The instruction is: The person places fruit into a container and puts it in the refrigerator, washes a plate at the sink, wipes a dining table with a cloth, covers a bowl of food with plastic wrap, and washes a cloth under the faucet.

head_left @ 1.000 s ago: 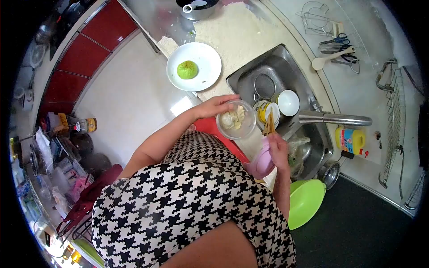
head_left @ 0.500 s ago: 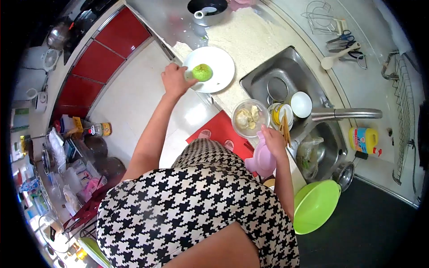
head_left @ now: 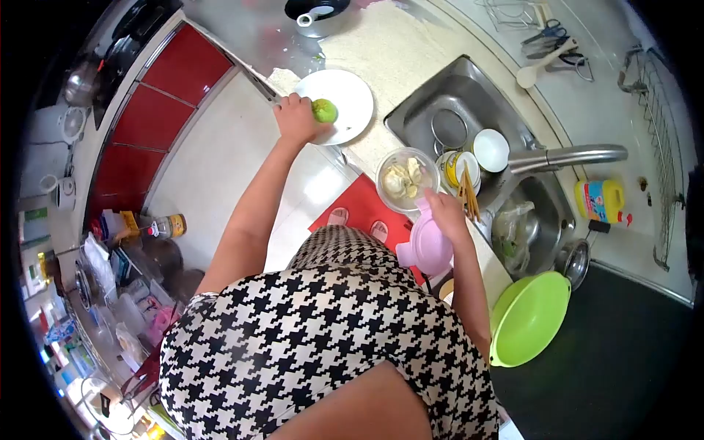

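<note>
My left hand (head_left: 298,120) reaches over the left rim of a white plate (head_left: 358,106). Its fingers and thumb curve against a round green fruit (head_left: 324,111) lying there, and the hand covers part of its left side. In my right hand (head_left: 446,214) is a pink lid (head_left: 430,248), pinched by its edge and tilted over the counter's front edge. Just beyond that hand stands a clear round container (head_left: 386,192) with several pale, dumpling-like pieces (head_left: 402,178) inside.
A double steel sink (head_left: 422,103) has a white bowl (head_left: 490,150) and a tap (head_left: 568,157). Chopsticks (head_left: 468,196) lie beside it. At the right are a green basin (head_left: 529,319) and yellow bottle (head_left: 600,201). A small pan (head_left: 323,22) stands at the back.
My left hand has moved in over the plate, against the green fruit. The pink lid has shifted slightly away from me, still in my right hand. The whole view has shifted a little.
</note>
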`<action>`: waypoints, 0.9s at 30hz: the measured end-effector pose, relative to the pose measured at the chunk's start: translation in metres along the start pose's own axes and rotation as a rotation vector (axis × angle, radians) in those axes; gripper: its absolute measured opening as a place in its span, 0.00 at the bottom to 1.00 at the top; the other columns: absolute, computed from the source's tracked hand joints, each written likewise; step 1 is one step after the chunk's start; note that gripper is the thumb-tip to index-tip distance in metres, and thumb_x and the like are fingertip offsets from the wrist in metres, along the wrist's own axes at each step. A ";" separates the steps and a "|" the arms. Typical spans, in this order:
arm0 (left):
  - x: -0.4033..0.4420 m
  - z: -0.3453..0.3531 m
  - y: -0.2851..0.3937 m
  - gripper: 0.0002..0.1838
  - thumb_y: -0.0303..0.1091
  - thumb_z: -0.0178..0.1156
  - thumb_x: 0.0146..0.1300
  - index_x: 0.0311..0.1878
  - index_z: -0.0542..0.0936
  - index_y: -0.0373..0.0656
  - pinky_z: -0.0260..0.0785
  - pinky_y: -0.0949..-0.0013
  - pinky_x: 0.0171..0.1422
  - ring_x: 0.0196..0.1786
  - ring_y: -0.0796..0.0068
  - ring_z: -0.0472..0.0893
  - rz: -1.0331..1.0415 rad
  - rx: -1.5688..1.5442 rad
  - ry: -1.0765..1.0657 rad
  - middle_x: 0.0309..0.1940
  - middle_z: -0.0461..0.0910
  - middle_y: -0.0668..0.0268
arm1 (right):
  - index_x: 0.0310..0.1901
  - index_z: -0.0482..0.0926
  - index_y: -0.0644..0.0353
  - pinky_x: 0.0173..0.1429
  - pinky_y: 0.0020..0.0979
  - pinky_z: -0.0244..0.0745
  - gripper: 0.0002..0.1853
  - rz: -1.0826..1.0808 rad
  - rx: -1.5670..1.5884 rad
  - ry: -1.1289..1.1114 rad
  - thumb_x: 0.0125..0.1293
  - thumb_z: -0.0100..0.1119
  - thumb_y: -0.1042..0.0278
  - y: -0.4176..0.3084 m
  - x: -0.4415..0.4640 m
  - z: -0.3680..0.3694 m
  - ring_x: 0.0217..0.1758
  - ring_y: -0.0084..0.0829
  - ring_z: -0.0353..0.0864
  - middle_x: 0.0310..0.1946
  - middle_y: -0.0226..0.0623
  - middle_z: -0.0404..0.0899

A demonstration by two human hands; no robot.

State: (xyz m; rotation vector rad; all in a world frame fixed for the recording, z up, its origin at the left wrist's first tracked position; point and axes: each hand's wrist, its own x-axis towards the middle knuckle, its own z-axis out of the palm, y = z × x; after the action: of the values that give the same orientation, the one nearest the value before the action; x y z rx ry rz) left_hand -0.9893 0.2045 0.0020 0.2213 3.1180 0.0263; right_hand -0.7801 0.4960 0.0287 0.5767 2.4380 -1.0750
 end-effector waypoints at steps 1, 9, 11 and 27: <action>0.001 0.002 0.001 0.37 0.61 0.67 0.31 0.44 0.79 0.46 0.59 0.61 0.54 0.52 0.63 0.70 -0.006 0.011 -0.018 0.45 0.74 0.63 | 0.32 0.78 0.63 0.44 0.42 0.68 0.30 0.013 -0.003 -0.008 0.63 0.41 0.40 0.004 0.003 0.002 0.38 0.50 0.77 0.31 0.52 0.78; -0.002 -0.006 0.009 0.32 0.54 0.67 0.30 0.40 0.79 0.43 0.63 0.60 0.52 0.45 0.60 0.75 0.023 -0.226 0.137 0.37 0.79 0.60 | 0.36 0.79 0.63 0.48 0.40 0.68 0.30 0.038 0.024 -0.020 0.63 0.40 0.40 -0.004 0.001 0.002 0.42 0.50 0.77 0.34 0.52 0.79; -0.007 -0.029 0.015 0.29 0.52 0.67 0.30 0.36 0.79 0.42 0.64 0.58 0.51 0.43 0.58 0.75 0.067 -0.503 0.135 0.35 0.80 0.59 | 0.36 0.79 0.62 0.49 0.39 0.68 0.30 0.037 0.035 -0.012 0.63 0.40 0.40 0.000 0.003 0.005 0.43 0.50 0.77 0.35 0.52 0.79; -0.098 -0.060 0.114 0.34 0.43 0.72 0.34 0.50 0.74 0.45 0.53 0.49 0.63 0.50 0.60 0.68 0.738 -0.582 0.018 0.42 0.71 0.63 | 0.48 0.74 0.62 0.46 0.25 0.65 0.31 0.083 0.600 0.069 0.69 0.32 0.40 0.018 -0.026 -0.030 0.39 0.23 0.68 0.38 0.30 0.72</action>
State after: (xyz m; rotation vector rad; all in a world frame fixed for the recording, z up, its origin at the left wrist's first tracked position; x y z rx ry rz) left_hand -0.8773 0.3021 0.0654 1.2929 2.6817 0.9042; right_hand -0.7548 0.5251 0.0502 0.8967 2.1004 -1.7836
